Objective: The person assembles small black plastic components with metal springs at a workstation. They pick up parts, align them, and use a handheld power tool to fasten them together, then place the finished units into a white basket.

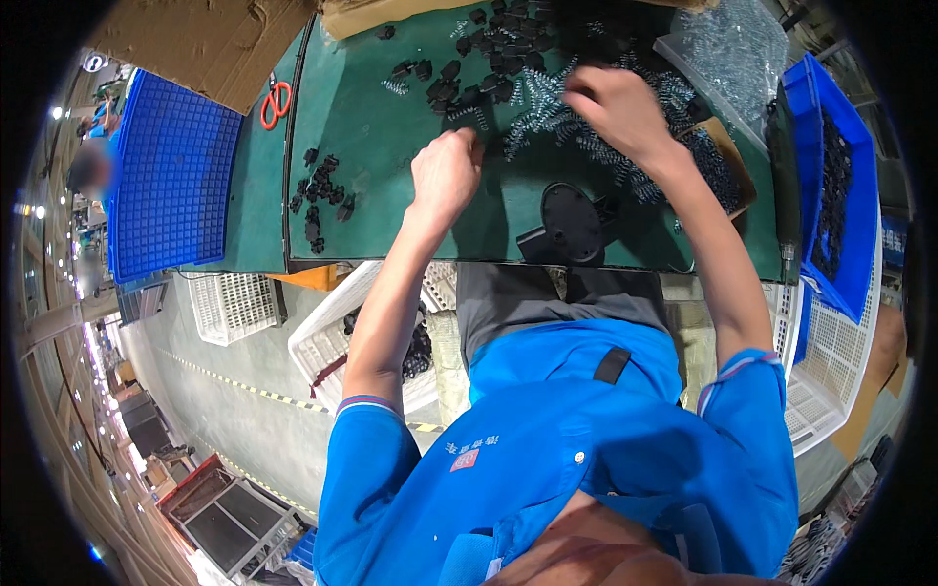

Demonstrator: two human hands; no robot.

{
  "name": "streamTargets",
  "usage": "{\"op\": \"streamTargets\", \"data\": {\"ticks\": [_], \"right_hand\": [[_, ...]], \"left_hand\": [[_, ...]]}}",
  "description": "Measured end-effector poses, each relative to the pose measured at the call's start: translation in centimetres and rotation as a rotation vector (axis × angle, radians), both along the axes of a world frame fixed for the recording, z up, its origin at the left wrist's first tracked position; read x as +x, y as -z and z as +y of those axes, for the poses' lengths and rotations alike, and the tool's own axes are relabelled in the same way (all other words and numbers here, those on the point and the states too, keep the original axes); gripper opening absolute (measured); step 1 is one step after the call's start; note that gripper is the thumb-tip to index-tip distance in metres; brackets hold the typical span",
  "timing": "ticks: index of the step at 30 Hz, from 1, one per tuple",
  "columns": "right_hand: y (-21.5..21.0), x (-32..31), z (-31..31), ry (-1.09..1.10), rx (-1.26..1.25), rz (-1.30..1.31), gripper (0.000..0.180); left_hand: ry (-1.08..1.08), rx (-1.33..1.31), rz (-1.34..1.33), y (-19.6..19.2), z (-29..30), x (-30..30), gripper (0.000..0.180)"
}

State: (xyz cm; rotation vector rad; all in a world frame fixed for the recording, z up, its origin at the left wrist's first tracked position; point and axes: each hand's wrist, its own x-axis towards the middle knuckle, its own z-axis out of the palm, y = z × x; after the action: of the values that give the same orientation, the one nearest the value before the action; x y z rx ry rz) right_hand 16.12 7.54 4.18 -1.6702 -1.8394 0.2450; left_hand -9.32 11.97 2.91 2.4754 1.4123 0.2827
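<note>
My left hand [446, 176] is closed over the green table top [381, 210], its fingertips pressed together and partly hidden. Just beyond those fingers lie a black part and a small coil spring [467, 116]. To the right, my right hand [623, 109] hovers at a heap of loose metal springs [540, 109] with thumb and fingers curled together. What either hand holds, if anything, does not show. Black plastic parts [503, 39] are scattered at the far middle, and a smaller group [320, 188] lies left. A black round-plated fixture [570, 224] stands at the near table edge.
Red-handled scissors [277, 104] lie at the far left beside a blue crate [174, 176]. A clear plastic bag [728, 61] of springs and a cardboard box [740, 166] sit right. Beyond the right edge, a blue bin [860, 186] holds black parts. White crates [318, 344] stand below.
</note>
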Motion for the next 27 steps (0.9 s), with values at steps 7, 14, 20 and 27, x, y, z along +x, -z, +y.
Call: {"op": "streamTargets", "data": {"ticks": [7,14,20,27], "right_hand": [[4.7,-7.7,9.0,0.09,-0.174,-0.274,0.034],[6.0,-2.8,7.4,0.092,-0.026,0.279,0.028],[0.7,0.0,-0.6,0.085,-0.103,0.89,0.027],[-0.6,1.3,-12.2,0.258,-0.037,1.011,0.025]], "left_hand": [[-0.117,-0.125,-0.148,0.9,0.2,0.2,0.02],[-0.173,-0.095,-0.189,2.4,1.6,-0.6,0.02],[-0.215,0.054,-0.036,4.3,3.4,3.0,0.026],[-0.198,-0.417,-0.647,0.8,-0.8,3.2,0.014]]}}
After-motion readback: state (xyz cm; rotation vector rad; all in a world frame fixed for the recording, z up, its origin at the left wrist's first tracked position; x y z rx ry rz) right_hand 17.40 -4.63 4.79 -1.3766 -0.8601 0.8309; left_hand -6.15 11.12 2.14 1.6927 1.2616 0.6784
